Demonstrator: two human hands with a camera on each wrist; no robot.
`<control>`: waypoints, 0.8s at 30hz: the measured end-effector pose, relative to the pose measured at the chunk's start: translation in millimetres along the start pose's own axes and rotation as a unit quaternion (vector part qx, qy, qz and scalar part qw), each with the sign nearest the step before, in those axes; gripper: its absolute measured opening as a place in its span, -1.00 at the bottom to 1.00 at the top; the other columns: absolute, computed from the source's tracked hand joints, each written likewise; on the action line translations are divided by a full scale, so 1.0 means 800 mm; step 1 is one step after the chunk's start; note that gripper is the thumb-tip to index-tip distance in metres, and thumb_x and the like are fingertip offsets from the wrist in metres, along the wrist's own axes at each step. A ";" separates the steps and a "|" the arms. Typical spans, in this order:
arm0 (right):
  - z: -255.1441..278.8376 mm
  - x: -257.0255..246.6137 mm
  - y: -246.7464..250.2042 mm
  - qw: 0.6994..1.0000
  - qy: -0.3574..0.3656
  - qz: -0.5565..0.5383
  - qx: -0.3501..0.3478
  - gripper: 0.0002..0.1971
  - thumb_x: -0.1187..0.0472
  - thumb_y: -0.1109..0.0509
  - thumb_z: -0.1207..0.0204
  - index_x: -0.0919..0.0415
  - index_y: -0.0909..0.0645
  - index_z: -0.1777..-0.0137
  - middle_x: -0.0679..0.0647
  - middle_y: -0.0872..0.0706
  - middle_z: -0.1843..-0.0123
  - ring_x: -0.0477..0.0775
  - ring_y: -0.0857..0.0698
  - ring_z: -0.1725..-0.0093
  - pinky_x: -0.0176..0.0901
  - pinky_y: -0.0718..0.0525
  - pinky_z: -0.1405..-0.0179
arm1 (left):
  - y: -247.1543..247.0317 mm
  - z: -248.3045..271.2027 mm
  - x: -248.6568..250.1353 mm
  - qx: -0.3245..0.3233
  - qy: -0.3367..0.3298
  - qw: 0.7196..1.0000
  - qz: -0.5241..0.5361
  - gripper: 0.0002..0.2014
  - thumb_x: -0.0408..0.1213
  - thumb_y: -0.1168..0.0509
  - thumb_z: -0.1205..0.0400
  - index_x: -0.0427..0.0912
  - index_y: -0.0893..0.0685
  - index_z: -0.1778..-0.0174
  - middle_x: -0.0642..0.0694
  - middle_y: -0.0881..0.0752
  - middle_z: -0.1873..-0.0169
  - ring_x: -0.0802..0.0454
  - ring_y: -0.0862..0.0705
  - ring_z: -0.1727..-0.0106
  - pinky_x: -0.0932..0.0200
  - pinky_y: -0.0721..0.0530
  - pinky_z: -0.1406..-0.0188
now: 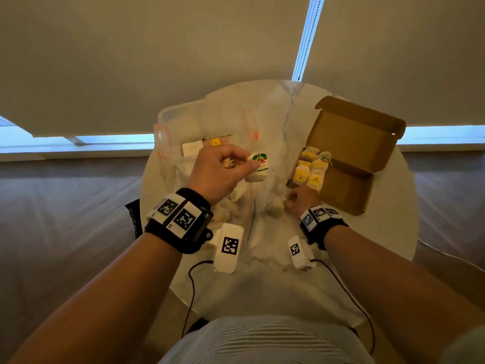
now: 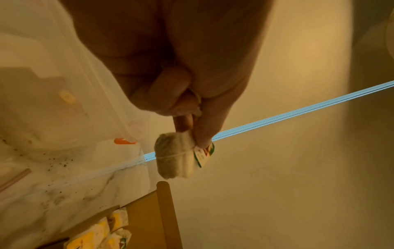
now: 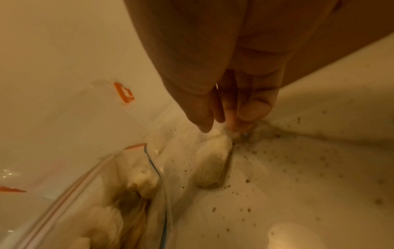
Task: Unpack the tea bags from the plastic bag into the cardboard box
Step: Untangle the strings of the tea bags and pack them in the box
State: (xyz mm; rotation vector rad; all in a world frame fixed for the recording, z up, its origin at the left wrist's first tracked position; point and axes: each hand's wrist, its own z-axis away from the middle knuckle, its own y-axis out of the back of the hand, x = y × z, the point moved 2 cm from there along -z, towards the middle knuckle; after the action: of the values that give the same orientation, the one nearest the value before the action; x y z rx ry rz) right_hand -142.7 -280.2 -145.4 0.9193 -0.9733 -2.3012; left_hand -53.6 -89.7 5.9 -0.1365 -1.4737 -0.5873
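Observation:
My left hand (image 1: 249, 164) is raised over the table between bag and box. Its thumb and forefinger (image 2: 192, 133) pinch a folded tea bag (image 2: 175, 160) with a green and red tag (image 1: 259, 161); something pale is also tucked in its palm. The clear plastic zip bag (image 1: 204, 127) lies at the left with more tea bags inside (image 3: 136, 178). The open cardboard box (image 1: 351, 158) stands at the right, with several yellow-tagged tea bags (image 1: 312, 169) in its near-left end. My right hand (image 1: 291, 199) is down on the table, its fingertips (image 3: 221, 130) pinching the end of a loose tea bag (image 3: 213, 165).
Everything sits on a round white marble table (image 1: 275, 285) strewn with tea crumbs (image 3: 298, 160). The box lid (image 1: 362, 119) stands up at the far right. A white card (image 1: 193, 147) lies in the plastic bag. Cables run from both wrist cameras over the near edge.

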 end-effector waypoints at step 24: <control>0.097 -0.077 0.142 0.910 0.321 -0.264 -0.009 -0.85 0.33 -0.47 -0.50 0.29 -0.78 -0.04 0.13 -0.82 0.24 -0.07 -0.75 0.33 -0.19 -0.74 0.27 | -0.022 0.003 0.001 -0.127 -0.045 0.983 -0.125 -0.93 -0.22 -0.56 -0.48 0.02 -0.80 0.25 -0.03 -0.75 0.33 0.17 -0.59 0.36 0.19 -0.59 0.29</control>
State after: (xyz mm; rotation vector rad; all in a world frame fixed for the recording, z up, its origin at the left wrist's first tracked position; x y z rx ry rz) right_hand -140.4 -279.5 4.9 1.9564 -0.4421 -2.1203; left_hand -63.7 -104.2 2.4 -0.1795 -1.5099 -0.9847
